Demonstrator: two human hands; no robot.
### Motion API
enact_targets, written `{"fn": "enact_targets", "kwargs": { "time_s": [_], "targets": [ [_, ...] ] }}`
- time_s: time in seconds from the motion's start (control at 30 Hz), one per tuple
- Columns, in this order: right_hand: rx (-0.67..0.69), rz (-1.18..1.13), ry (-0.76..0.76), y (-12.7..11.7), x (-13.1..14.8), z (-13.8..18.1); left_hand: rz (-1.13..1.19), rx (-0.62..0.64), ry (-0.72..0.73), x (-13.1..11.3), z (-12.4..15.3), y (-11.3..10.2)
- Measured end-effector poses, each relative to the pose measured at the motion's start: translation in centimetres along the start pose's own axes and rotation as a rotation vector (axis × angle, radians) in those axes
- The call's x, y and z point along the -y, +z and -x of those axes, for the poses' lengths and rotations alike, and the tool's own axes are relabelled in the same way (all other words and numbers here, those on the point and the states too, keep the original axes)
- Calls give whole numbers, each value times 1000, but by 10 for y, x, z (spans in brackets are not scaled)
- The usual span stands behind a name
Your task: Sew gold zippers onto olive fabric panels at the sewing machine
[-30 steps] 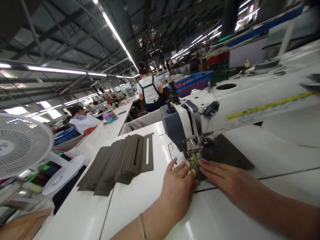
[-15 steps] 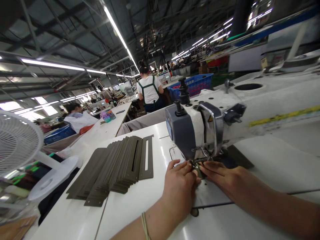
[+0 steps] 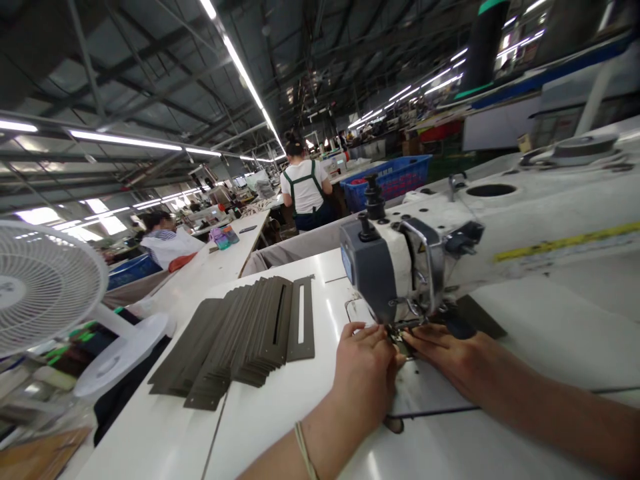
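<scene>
At the needle area of the sewing machine (image 3: 373,273), my left hand (image 3: 367,367) is closed, its fingers bent and the tips by the presser foot (image 3: 400,328). My right hand (image 3: 453,350) comes in from the other side, fingers pressed together and reaching under the machine head. The fingertips almost meet; whatever lies between them is too small and covered to make out. A dark olive panel (image 3: 480,317) lies flat behind my right hand, partly hidden. To the left, a fanned stack of olive panels (image 3: 240,330) rests on the table, the nearest one showing a long slot.
A white fan (image 3: 50,287) stands at the left. The white table (image 3: 270,427) has a seam across it. Yellow measuring tape (image 3: 565,243) runs along the machine bed. Beyond are a blue basket (image 3: 395,179), a person in a white shirt (image 3: 304,187) and another seated person (image 3: 167,247).
The view has shifted slightly, so the stack, fan and machine head sit a little further right. Both hands stay at the needle area with much the same pose.
</scene>
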State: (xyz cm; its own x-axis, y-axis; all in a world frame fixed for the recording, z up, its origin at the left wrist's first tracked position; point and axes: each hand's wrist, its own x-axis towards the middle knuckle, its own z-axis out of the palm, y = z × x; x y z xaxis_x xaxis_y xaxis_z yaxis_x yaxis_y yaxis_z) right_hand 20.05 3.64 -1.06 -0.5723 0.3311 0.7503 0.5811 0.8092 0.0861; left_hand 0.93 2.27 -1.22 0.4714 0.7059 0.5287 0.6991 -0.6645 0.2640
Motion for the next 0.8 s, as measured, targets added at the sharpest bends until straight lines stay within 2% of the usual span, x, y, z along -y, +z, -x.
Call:
{"fn": "enact_targets", "kwargs": {
  "time_s": [0.17, 0.37, 0.5, 0.6, 0.7, 0.8],
  "targets": [
    [-12, 14, -9, -3, 1, -2, -16, -16, 10, 0, 1, 0],
    [-18, 21, 22, 6, 0, 2, -34, -34, 2, 0, -1, 2],
    [46, -31, 21, 11, -4, 9, -39, -40, -11, 2, -1, 3],
    [115, -62, 32, 3, -23, 17, -75, -52, -41, 2, 2, 1],
    [64, 109, 27, -12, -44, 28, -92, -104, -41, -11, 7, -4],
    [-36, 206, 87, -23, -34, 49, -23, -90, 101, -37, 13, -4]
  ]
}}
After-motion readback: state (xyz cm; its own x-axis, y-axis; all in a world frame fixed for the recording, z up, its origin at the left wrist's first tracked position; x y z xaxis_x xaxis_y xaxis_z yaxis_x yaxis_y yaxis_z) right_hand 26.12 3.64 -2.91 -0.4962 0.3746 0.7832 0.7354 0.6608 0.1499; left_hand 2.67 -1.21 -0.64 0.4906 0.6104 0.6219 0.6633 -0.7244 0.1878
